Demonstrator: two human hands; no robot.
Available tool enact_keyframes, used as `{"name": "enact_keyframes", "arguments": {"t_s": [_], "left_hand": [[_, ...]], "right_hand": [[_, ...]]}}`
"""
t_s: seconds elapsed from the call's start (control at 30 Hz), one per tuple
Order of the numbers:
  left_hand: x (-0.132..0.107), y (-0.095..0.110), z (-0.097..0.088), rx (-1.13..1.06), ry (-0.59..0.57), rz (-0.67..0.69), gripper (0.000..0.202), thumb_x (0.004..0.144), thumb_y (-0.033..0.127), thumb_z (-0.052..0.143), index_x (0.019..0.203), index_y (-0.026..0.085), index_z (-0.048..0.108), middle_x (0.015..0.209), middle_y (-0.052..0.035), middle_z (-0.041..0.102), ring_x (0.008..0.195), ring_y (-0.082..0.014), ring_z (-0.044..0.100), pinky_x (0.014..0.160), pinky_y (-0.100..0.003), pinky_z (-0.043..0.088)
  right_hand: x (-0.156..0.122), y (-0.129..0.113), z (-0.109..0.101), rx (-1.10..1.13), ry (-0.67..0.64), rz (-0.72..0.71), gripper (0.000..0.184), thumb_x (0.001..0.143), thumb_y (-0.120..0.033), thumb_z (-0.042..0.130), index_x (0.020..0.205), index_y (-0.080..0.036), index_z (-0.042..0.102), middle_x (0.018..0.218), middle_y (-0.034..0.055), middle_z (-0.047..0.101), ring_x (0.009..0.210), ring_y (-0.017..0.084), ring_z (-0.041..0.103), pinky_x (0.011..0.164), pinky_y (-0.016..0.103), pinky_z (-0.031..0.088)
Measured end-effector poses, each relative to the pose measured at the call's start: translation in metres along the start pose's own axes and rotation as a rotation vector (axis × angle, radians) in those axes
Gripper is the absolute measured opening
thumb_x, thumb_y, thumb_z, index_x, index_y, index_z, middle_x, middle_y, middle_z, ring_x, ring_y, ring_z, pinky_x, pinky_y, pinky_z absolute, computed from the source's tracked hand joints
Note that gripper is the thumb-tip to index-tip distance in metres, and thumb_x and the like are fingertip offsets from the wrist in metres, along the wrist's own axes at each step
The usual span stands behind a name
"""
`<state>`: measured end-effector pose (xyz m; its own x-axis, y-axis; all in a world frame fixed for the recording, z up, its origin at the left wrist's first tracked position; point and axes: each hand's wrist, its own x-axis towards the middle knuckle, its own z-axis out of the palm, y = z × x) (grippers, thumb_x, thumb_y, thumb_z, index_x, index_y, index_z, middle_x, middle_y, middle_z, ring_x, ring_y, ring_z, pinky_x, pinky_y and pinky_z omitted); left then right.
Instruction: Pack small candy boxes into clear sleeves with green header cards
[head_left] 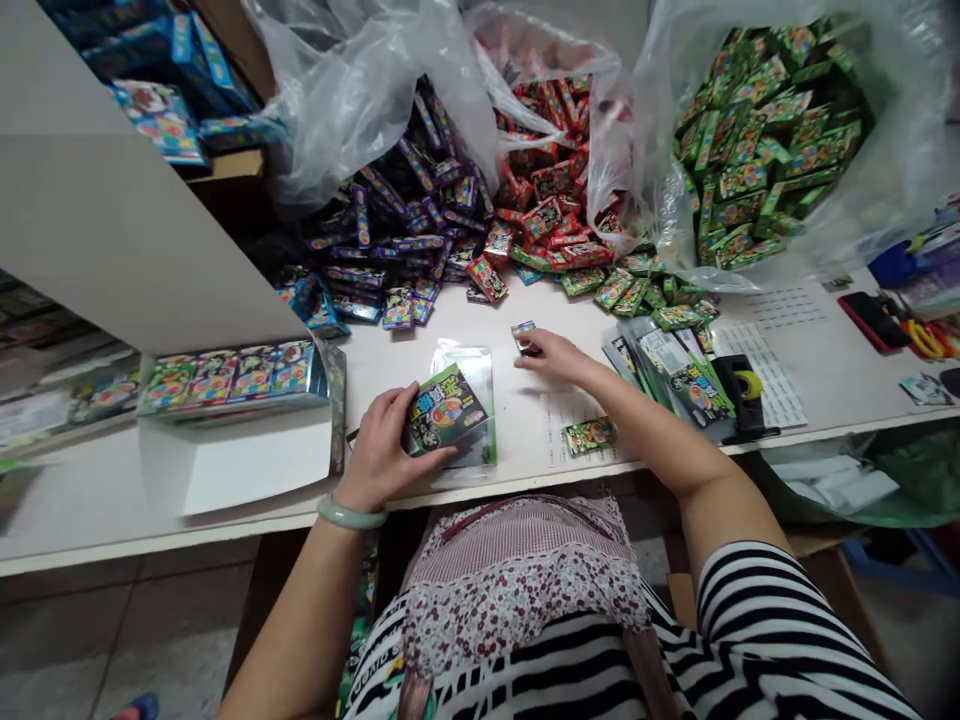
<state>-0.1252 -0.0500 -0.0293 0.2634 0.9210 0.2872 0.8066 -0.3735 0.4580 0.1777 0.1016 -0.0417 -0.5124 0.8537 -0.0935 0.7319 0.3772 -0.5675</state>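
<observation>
My left hand (384,440), with a pale green bangle at its wrist, grips a black and green printed card (448,408) between thumb and fingers. The card is slightly raised and tilted over a clear plastic sleeve (463,357) on the white table. My right hand (553,357) is closed around a small dark, colourful box (523,328) near the middle of the table; its fingers partly cover the box. Below my right forearm lies a small green box (590,436) on a sheet of printed labels (555,412).
Purple boxes (405,245), red boxes (551,220) and green boxes (772,140) spill from plastic bags at the back. An open display carton (255,470) stands left. At right are sleeved cards (675,370), a tape dispenser (742,395), a dark red phone (872,322) and yellow-handled scissors (926,340).
</observation>
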Motion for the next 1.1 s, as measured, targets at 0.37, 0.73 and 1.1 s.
{"name": "enact_keyframes", "arguments": {"t_s": [0.37,0.73,1.1], "left_hand": [[0.002,0.002,0.003,-0.045,-0.022,-0.031,0.09,0.075,0.059,0.073,0.147,0.022,0.036,0.13,-0.0142,0.05,0.122,-0.0342,0.052,0.106,-0.053,0.046],[0.01,0.005,0.011,-0.04,0.011,0.114,0.096,0.075,0.057,0.076,0.151,0.021,0.031,0.132,-0.0167,0.049,0.122,-0.0344,0.052,0.104,-0.052,0.046],[0.004,0.005,0.011,-0.055,-0.071,0.157,0.099,0.075,0.058,0.075,0.153,0.022,0.026,0.131,-0.0171,0.049,0.12,-0.0348,0.052,0.101,-0.053,0.047]], "right_hand": [[0.02,0.031,-0.012,-0.041,-0.002,-0.235,0.073,0.067,-0.028,0.078,0.135,-0.018,0.054,0.135,0.0155,0.055,0.128,0.033,0.05,0.111,0.052,0.038],[-0.064,-0.069,-0.032,-0.234,0.179,-0.508,0.073,0.081,-0.043,0.072,0.143,-0.018,0.042,0.133,0.0182,0.049,0.122,0.035,0.046,0.104,0.054,0.044],[-0.069,-0.057,-0.022,-0.239,0.129,-0.55,0.073,0.081,-0.045,0.072,0.142,-0.02,0.04,0.132,0.0173,0.05,0.119,0.034,0.047,0.101,0.053,0.046]]}}
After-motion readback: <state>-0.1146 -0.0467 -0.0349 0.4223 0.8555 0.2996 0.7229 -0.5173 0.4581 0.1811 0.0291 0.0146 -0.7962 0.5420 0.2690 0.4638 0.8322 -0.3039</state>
